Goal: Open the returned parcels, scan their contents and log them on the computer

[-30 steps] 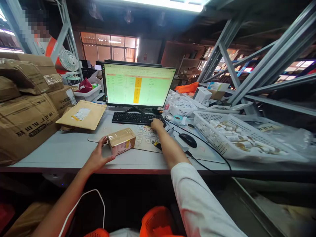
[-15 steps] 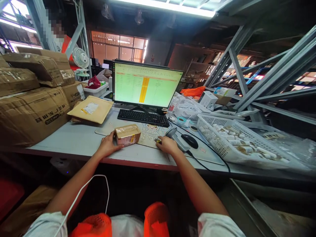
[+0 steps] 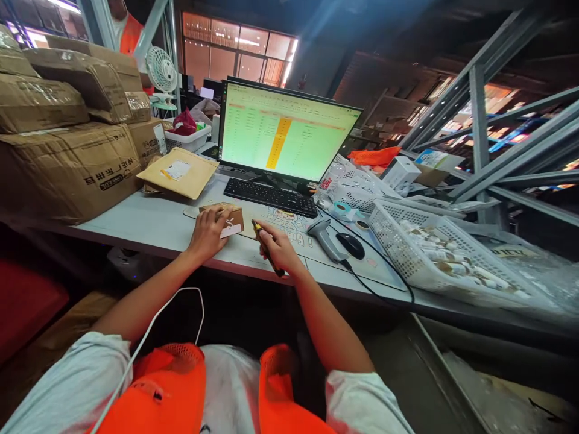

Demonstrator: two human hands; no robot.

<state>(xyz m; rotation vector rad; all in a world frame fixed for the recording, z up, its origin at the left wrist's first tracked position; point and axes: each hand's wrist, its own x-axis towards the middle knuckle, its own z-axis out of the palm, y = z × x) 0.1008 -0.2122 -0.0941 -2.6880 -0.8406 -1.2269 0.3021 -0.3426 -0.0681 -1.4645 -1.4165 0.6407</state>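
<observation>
A small cardboard parcel (image 3: 231,218) with a white label lies on the desk mat in front of the keyboard (image 3: 270,196). My left hand (image 3: 208,231) is wrapped over its near side and grips it. My right hand (image 3: 275,247) is closed round a slim black and yellow tool (image 3: 266,249), a pen or a cutter, just right of the parcel. A grey barcode scanner (image 3: 326,236) and a black mouse (image 3: 350,245) lie to the right of my right hand.
A monitor (image 3: 286,132) with a green spreadsheet stands behind the keyboard. Large cardboard boxes (image 3: 67,163) and a padded yellow envelope (image 3: 179,172) fill the left. A white basket (image 3: 434,253) of small items sits on the right, with tape rolls (image 3: 342,210) beside it. Another person in orange (image 3: 127,30) stands far left.
My right hand left the keyboard, reached the desk by the scanner and picked up the slim tool. My left hand closed over the parcel. My head came nearer to the desk.
</observation>
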